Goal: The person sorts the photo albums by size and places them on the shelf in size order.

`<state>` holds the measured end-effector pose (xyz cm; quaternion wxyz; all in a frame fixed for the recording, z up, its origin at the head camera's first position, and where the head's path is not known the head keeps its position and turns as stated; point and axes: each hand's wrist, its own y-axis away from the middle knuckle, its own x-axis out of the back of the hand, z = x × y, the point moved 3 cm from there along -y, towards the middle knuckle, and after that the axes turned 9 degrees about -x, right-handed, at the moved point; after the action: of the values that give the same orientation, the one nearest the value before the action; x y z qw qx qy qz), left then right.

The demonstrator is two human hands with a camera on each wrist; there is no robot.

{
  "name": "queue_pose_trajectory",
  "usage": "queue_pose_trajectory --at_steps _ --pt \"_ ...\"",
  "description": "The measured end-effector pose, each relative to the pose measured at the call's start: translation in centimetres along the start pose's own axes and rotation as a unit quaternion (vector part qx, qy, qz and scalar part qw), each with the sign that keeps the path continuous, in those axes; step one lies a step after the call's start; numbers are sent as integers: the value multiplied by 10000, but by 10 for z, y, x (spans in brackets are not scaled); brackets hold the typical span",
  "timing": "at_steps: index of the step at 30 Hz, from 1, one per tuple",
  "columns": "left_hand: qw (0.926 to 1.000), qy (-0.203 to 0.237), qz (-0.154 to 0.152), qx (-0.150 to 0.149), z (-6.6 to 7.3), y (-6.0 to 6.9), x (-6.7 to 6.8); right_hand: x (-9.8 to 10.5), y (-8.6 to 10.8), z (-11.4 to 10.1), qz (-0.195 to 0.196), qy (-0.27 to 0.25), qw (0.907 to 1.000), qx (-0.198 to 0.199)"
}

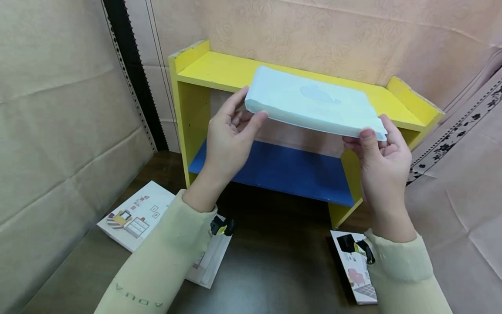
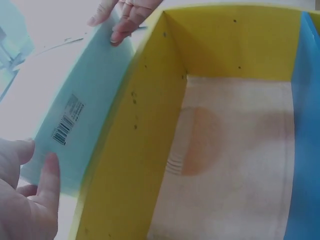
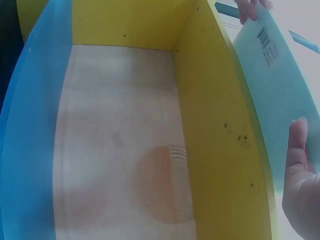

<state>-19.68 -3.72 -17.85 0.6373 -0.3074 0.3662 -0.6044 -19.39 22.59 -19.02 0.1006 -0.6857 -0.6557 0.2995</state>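
Dark glossy table (image 1: pixel 274 266) under the yellow shelf (image 1: pixel 223 66); creased cloth wall (image 1: pixel 313 37) behind it. Flat pale-blue packet (image 1: pixel 310 102) up by shelf's top board, left hand (image 1: pixel 229 137) and right hand (image 1: pixel 382 163) pinching its ends.

So both arms are reaching out front, the left forearm (image 1: pixel 166 250) slanting inward and the right forearm (image 1: pixel 405 272) standing steeper. The left hand (image 1: pixel 231 131) is pinching, its thumb (image 1: pixel 255 125) pointing up and inward. The right hand (image 1: pixel 386 163) is gripping too, thumb up top, fingers curling below, and it's sitting a little lower in the head view.
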Motion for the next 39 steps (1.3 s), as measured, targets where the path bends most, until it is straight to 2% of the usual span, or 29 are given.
queue_pose_trajectory --at_steps 5,7,12,15,18,21,25,31,36,39 --pt "9995 -256 -149 55 -29 -10 2 -2 -14 5 32 -95 9999 -116" --pt "9983 -490 -292 117 -40 -14 3 -2 -18 8 56 -124 9997 -216" --pt "9873 -1403 -697 245 -56 -22 4 -1 -25 10 117 123 9991 -398" --pt "9796 -1846 -774 192 -60 -26 3 -1 -28 9 138 511 9978 -410" --pt "9734 -2171 -728 60 -63 -28 2 -1 -31 8 276 888 9948 -417" --pt "9679 -2425 -664 -62 -65 -32 0 -1 -33 8 527 1230 9899 -459" --pt "9608 -2706 -599 -59 -68 -36 -3 2 -37 7 949 1514 9816 -666" --pt "9514 -3038 -498 117 -72 -41 -6 8 -41 8 1352 1407 9771 -844" --pt "9454 -3209 -433 378 -74 -44 -8 11 -42 9 1444 1388 9761 -846" --pt "9431 -3270 -424 433 -75 -45 -9 12 -42 11 1442 1454 9751 -847"
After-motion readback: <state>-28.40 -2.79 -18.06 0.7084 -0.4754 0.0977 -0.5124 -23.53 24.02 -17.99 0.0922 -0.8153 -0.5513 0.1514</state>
